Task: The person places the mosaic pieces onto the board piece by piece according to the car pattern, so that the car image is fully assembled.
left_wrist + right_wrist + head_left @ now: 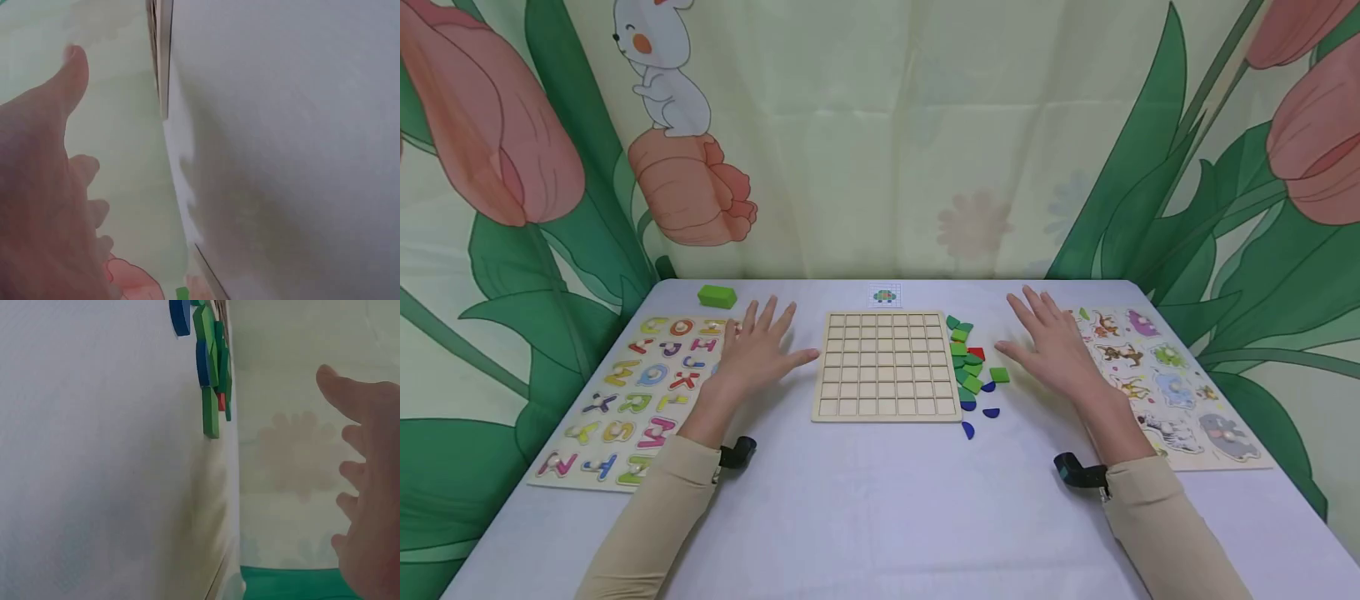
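My left hand (pixel 756 352) hovers, fingers spread, between the letter puzzle board (pixel 597 410) and the wooden grid board (pixel 887 421). In the left wrist view the left hand (pixel 44 181) holds nothing. On the other side my right hand (pixel 1054 350) is held with straight fingers beside the animal puzzle board (pixel 1213 460); the right wrist view shows the right hand (pixel 375 481) with nothing in it. Between grid and right hand lie several flat pieces: a green square tile (pixel 999 375), a red piece (pixel 976 353), a blue half-round piece (pixel 991 412).
Behind the grid lies a small pattern card (pixel 885 295) with a green turtle-like figure. A green block (pixel 717 297) sits at the back left. The white-covered table (pixel 880 517) ends at a printed curtain (pixel 865 167).
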Tool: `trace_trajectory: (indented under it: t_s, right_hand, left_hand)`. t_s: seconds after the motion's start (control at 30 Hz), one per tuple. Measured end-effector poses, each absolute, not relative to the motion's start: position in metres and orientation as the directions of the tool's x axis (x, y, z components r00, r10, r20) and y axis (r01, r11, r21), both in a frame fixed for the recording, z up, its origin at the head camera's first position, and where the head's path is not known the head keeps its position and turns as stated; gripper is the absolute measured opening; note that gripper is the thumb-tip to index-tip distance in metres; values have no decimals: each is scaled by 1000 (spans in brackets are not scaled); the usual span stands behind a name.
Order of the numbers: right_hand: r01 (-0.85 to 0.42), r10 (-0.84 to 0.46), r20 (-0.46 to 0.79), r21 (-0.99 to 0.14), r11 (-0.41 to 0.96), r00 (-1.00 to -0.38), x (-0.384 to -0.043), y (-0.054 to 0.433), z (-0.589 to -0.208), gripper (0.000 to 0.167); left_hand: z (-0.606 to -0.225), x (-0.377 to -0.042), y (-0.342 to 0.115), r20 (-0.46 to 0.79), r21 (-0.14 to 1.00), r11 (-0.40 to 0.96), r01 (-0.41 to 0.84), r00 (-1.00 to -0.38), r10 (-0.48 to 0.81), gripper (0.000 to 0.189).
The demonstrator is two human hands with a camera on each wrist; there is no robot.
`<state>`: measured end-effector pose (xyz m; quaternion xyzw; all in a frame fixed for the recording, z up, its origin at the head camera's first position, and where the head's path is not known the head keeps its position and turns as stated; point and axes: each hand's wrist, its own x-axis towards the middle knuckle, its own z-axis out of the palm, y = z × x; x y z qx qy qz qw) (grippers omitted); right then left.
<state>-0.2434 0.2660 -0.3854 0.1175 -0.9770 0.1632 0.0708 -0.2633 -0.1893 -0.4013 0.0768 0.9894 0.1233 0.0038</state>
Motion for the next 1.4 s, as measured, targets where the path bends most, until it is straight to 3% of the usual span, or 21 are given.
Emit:
trace_trajectory:
  t_s: [0.57,1.0,1.4]
  right_hand:
    - [-331,-311,112,-319,888,-944,-250,240,-388,80]
    - [-302,-339,-37,-366,880,-940,-250,229,-397,71]
    - [-325,-376,-60,-391,861,-925,-250,221,-404,43]
  left_hand:
    - [-399,-252,-176,-111,250,926,282,-942,317,101]
    - [-406,-250,-167,-184,271,905,327,-906,382,106]
    - [-410,-249,-163,-222,247,897,368,-879,422,115]
